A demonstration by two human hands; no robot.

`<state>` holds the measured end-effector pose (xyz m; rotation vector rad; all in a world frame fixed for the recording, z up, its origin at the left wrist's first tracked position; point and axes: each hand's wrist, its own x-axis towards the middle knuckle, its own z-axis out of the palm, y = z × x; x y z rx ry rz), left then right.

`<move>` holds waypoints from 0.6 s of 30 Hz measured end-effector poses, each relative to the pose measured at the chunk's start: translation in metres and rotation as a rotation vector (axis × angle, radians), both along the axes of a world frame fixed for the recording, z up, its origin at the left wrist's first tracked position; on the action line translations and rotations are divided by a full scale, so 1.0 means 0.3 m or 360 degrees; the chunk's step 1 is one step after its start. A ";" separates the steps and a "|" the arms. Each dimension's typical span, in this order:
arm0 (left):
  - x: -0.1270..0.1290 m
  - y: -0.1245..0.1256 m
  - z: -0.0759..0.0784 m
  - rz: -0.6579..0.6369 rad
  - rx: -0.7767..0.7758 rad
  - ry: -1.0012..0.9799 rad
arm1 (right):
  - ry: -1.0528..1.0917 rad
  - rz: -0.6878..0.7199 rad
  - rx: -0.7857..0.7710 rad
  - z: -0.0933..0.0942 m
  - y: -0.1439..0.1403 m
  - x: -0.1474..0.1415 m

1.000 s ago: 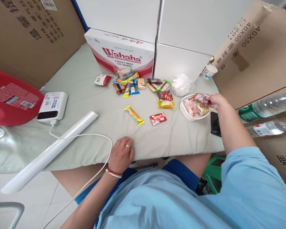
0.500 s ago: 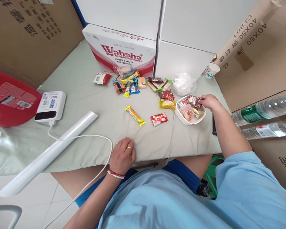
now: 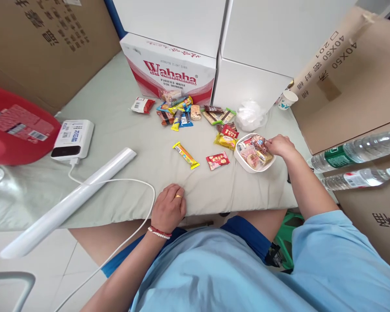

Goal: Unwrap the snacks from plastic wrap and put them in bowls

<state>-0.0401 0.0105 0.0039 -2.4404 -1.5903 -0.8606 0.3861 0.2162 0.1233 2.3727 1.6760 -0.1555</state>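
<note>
My right hand (image 3: 280, 146) is at the right rim of a white bowl (image 3: 242, 160) holding several wrapped snacks, and its fingers pinch a brown-red snack packet (image 3: 258, 141) over the bowl. My left hand (image 3: 169, 206) rests curled on the near edge of the grey-green table cloth (image 3: 123, 130), holding nothing. A yellow snack bar (image 3: 186, 155) and a red packet (image 3: 217, 160) lie between the two hands. A yellow packet (image 3: 225, 141) lies just left of the bowl. Farther back is a pile of mixed snacks (image 3: 182, 113).
A Wahaha carton (image 3: 169, 69) and white boxes (image 3: 263, 47) stand at the back. A paper cup (image 3: 287, 99) and crumpled plastic (image 3: 249, 114) sit back right. A white power bank (image 3: 73, 139), its cable and a white tube (image 3: 68, 203) are at left. Water bottles (image 3: 354, 157) lie at right.
My right hand has lowered the brown-red packet from above the bowl's far rim down onto the snacks in the bowl. My left hand has stayed put.
</note>
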 end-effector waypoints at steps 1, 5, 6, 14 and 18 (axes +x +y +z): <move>0.000 0.000 0.001 -0.0001 -0.0001 -0.0006 | -0.0032 0.0028 0.0089 0.004 -0.008 -0.009; 0.002 0.002 0.003 -0.0009 0.0013 -0.0007 | -0.0014 0.0400 0.0551 -0.009 -0.044 -0.044; 0.003 0.002 0.004 -0.0013 0.0018 -0.0006 | 0.0012 0.0480 0.0571 -0.020 -0.051 -0.055; 0.002 0.001 0.005 -0.0021 0.0037 -0.0009 | 0.0197 0.0393 0.0398 -0.006 -0.018 -0.070; 0.001 -0.001 0.004 -0.0006 0.0028 -0.0008 | 0.0227 0.0233 0.0653 0.080 0.122 -0.074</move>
